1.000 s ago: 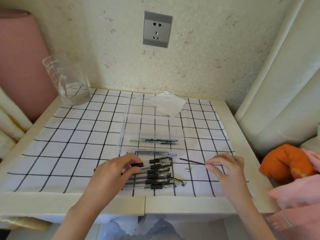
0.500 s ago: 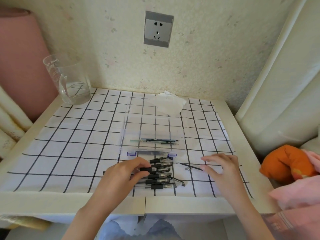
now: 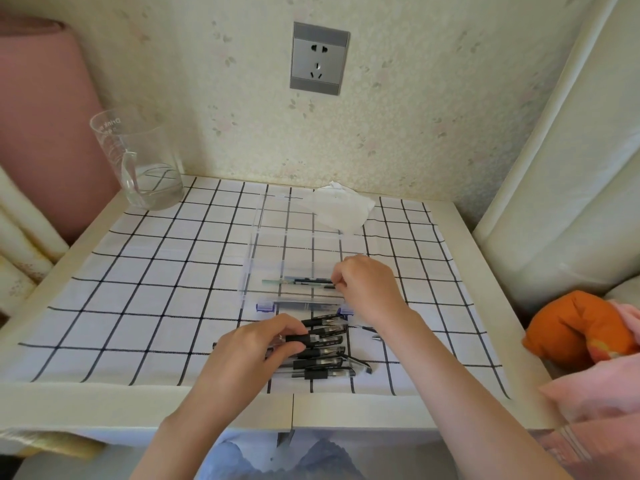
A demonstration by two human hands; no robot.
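Observation:
Several black gel pens (image 3: 323, 363) lie in a pile on the checked cloth near the table's front edge. My left hand (image 3: 256, 344) pinches the barrel of one black pen (image 3: 313, 338) on top of that pile. Behind the pile stands a clear plastic box (image 3: 254, 258), open, with thin pen refills (image 3: 298, 281) lying in it. My right hand (image 3: 370, 289) is over the box's right side, fingers curled, pinching the right end of a refill there. A small metal pen tip (image 3: 377, 338) lies on the cloth under my right forearm.
A glass jug (image 3: 145, 164) with a little water stands at the back left corner. A crumpled white tissue (image 3: 341, 209) lies behind the box. An orange plush thing (image 3: 581, 327) and pink cloth (image 3: 606, 393) sit off the table's right edge. A wall socket (image 3: 319, 58) is above.
My right hand has left the cloth beside the pen pile and moved up and left into the clear box. My left hand has shifted slightly right along the pile, still holding a pen.

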